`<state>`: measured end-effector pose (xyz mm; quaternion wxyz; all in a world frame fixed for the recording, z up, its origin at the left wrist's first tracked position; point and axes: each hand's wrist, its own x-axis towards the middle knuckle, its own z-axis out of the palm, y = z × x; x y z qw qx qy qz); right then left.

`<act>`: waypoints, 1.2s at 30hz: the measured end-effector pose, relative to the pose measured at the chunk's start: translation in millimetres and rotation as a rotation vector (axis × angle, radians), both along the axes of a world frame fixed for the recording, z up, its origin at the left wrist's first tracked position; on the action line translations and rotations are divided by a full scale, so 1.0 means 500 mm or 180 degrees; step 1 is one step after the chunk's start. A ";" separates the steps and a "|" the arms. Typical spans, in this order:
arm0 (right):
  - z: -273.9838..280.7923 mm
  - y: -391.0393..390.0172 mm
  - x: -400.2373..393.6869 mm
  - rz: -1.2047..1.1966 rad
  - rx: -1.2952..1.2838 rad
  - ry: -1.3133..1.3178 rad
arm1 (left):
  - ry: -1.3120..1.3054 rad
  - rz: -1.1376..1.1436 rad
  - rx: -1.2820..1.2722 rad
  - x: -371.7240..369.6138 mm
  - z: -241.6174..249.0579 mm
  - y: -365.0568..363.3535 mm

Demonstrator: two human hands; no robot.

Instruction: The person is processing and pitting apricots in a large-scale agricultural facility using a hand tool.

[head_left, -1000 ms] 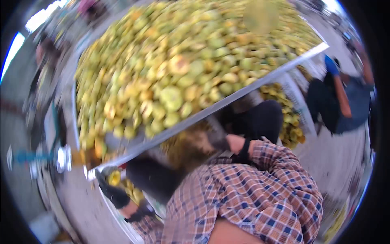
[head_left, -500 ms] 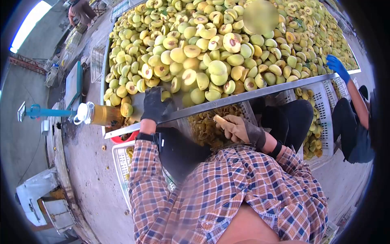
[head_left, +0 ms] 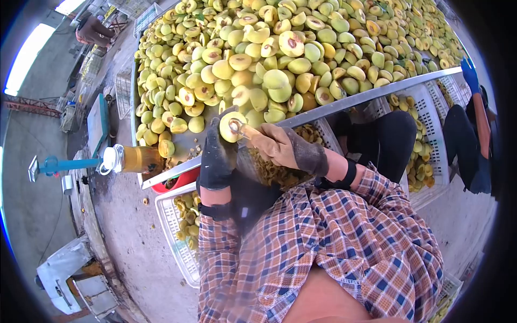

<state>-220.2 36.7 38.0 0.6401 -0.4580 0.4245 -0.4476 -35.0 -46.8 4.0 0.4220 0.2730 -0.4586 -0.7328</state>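
My left hand [head_left: 216, 156], in a black glove, is closed around a yellow-green peach half [head_left: 226, 119] with its cut face turned up. My right hand [head_left: 283, 147], in a tan and dark glove, grips a short wooden-handled pitting tool [head_left: 249, 132]. The tool's tip meets the middle of the cut face, where the pit sits; its exact shape is too small to make out. Just beyond both hands lies a big heap of halved peaches [head_left: 237, 59] on a metal-edged table [head_left: 344, 100]. Beneath my hands, a container of peach scraps [head_left: 269, 169] is partly hidden.
At the table's left corner stands a jar of amber liquid [head_left: 141, 160], near a red container [head_left: 186, 179]. White crates of fruit are at lower left [head_left: 188, 269] and right [head_left: 435, 129]. A co-worker's blue-gloved hand [head_left: 469, 75] is by the far right edge.
My left hand has come back from the tabletop and now holds a peach half. My right hand has moved up and left, bringing the tool to the fruit. The co-worker's hand has shifted right.
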 end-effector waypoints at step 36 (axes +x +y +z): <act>-0.067 -0.002 -0.040 0.0177 -0.1561 0.1336 | -0.0035 0.0793 -0.0033 -0.086 0.032 0.053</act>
